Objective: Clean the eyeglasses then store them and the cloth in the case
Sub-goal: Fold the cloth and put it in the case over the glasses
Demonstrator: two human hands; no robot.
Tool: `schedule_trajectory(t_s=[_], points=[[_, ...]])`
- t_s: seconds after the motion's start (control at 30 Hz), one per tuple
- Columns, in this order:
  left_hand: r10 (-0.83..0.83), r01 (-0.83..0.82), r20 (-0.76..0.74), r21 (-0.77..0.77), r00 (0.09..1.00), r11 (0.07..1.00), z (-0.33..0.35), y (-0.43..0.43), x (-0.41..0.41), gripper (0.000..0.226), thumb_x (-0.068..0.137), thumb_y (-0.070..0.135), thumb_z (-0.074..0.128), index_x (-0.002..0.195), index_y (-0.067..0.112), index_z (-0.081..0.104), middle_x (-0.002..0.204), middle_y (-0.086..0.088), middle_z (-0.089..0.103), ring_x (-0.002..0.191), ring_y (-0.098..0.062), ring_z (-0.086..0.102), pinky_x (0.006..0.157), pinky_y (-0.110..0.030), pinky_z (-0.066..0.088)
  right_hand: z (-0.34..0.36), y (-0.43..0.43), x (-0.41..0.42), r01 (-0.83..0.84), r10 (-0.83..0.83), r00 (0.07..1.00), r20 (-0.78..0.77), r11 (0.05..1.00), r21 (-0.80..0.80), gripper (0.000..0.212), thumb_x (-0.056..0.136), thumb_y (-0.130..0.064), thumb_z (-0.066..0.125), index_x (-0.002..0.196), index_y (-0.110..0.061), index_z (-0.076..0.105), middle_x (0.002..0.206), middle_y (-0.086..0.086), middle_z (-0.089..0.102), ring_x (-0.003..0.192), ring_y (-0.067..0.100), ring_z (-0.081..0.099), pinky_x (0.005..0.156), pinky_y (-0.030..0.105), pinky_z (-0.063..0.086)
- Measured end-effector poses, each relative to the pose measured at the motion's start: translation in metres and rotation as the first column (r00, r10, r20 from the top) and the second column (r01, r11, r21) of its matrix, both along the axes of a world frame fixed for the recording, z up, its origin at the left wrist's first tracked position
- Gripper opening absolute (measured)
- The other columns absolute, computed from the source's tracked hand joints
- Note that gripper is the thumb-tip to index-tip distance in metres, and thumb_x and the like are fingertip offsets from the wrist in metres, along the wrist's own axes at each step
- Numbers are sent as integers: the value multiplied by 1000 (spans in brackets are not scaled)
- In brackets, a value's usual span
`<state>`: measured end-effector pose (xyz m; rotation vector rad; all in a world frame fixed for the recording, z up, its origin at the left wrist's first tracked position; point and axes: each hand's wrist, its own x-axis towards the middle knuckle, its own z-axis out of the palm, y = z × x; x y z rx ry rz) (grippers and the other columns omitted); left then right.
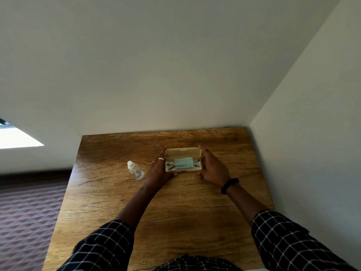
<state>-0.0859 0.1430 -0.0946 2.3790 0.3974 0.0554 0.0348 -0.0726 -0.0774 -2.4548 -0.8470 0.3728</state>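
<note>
Nearest the camera, two checked sleeves (109, 243) are seen reaching over a wooden table (175, 222) set into the corner of two pale walls. A dark band (229, 185) is worn on the right wrist. Further out, the left hand (158, 170) is laid flat against the left end of a cream case (183, 153), fingers extended, a pale ring (160, 159) shown on one finger; the right hand (213, 167) is laid likewise against the right end. Neither hand is closed around anything. The case is held open between them, its lid tilted back. Inside, the eyeglasses (197, 163) are seen only as dark arms, covered in the middle by the folded light-blue cloth (183, 163). Just left of the left hand, a clear spray bottle (135, 170) is lying on its side
</note>
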Motion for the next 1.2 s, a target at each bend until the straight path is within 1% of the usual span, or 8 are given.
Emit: schedule_trajectory(t_s=[0.1,0.23,0.37,0.47,0.53,0.7,0.93,1.2], points=[[-2,1,38,24,999,1000,-2,-2,-5,107,79,27,86,159,10,18,142,-18,58,121,-29,65,94,-41,58,2,0,-3,2,-2,1000,14,1000,-5,94,75,-17,80,148,-24,23,126,8,61,100,22,65,72,26,55],[11,-12,38,32,999,999,-5,-4,-10,94,83,29,81,156,21,24,139,-13,60,117,-26,66,90,-44,61,1,-1,-7,15,-14,999,52,1000,-21,80,77,-20,78,142,-23,30,124,5,61,95,22,65,66,31,56],[1,-4,34,80,999,997,-4,-9,-15,65,91,34,72,147,15,44,150,-9,51,127,-28,59,96,-44,59,-6,-1,-12,1,4,992,124,999,-42,52,84,-21,71,128,-19,43,121,6,62,96,24,64,62,29,53],[-9,6,33,98,999,995,-6,-8,-16,59,93,33,70,144,13,48,155,-7,47,131,-29,57,97,-45,58,-8,-1,-12,1,6,988,152,999,-42,37,87,-19,67,120,-19,48,120,5,62,94,22,64,61,28,53],[-17,13,35,107,999,994,-9,-7,-16,59,92,31,71,143,11,50,154,-11,48,129,-31,58,98,-45,58,-9,0,-12,-2,10,987,163,999,-53,37,88,-19,67,120,-19,49,125,5,60,94,22,64,62,30,54],[-46,37,62,132,997,990,-11,-3,-16,56,93,26,71,143,9,53,154,-14,48,128,-33,60,100,-43,56,-14,-1,-14,-19,44,971,236,994,-106,46,92,-20,60,137,-19,48,142,9,52,105,30,63,74,41,59],[-59,44,79,178,995,983,-10,-4,-21,54,92,24,72,141,8,56,154,-16,48,128,-37,61,95,-50,59,-21,-5,-20,-13,25,958,285,999,-44,42,88,-12,64,130,-17,59,133,16,60,105,35,66,74,42,60],[-44,32,50,209,998,977,-11,-6,-23,52,96,30,67,143,13,54,157,-8,45,121,-34,66,88,-46,62,-22,-5,-26,7,-5,950,313,1000,-3,42,85,-11,63,126,-15,63,128,16,64,96,35,69,66,42,61]])
